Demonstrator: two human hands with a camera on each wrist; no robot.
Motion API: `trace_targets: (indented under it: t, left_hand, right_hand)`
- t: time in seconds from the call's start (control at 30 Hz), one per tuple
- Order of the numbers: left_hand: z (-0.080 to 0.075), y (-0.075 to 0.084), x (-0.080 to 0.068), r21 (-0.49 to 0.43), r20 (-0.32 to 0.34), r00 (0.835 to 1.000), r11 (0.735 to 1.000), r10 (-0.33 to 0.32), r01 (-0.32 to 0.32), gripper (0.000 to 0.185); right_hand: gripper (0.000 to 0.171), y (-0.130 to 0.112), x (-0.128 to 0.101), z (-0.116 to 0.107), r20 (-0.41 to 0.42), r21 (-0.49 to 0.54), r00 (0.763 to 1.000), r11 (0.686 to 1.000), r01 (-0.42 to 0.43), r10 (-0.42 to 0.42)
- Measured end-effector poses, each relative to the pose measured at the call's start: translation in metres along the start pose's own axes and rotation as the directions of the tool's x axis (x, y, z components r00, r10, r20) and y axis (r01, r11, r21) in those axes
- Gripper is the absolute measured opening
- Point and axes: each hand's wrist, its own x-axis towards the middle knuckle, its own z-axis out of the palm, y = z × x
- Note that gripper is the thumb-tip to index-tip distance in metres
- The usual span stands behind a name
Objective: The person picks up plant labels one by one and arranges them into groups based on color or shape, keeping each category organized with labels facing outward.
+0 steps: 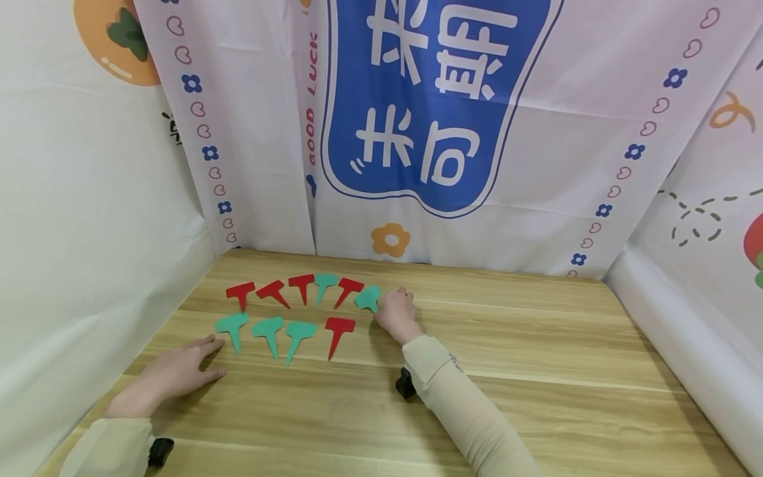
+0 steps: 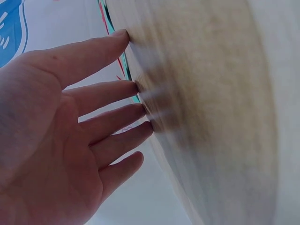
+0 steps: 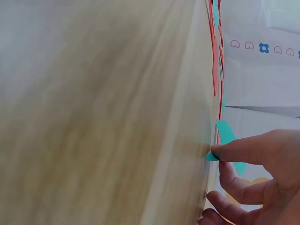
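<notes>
Beige long sleeves (image 1: pixel 459 397), black wrist-mounted camera (image 1: pixel 405 384) at each cuff

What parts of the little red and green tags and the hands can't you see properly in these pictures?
- The teal tag under the right hand: in the head view the fingers cover its stem.
- The same tag in the right wrist view: seen edge-on, so its shape is unclear.
- The other tags in the left wrist view: only thin slivers show past the table edge, too blurred to count.
- The left hand: its palm faces down in the head view.
</notes>
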Motion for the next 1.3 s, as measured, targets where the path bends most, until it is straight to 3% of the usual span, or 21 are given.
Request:
trace_targets:
  t: [0.3, 0.93, 1.3]
  left_hand:
    - [0.0, 0.0, 0.0, -0.005, -0.001, 1.0, 1.0, -0.002, 0.002, 0.069]
    - [-0.001, 0.002, 0.0, -0.004, -0.011, 1.0, 1.0, 0.016, -0.016, 0.068]
    - [-0.001, 0.003, 0.0, -0.003, -0.006, 1.0, 1.0, 0.019, -0.019, 0.068]
  right_hand:
    - [0.027, 0.004, 0.003, 0.003, 0.008, 0.015, 1.0, 1.0, 0.02, -0.021]
    - [0.038, 0.01, -0.001, -0.001, -0.048, 0.145, 0.997, 0.988, 0.06, -0.054]
    - [0.036, 0.015, -0.002, -0.003, -0.07, 0.171, 0.996, 0.983, 0.065, -0.054]
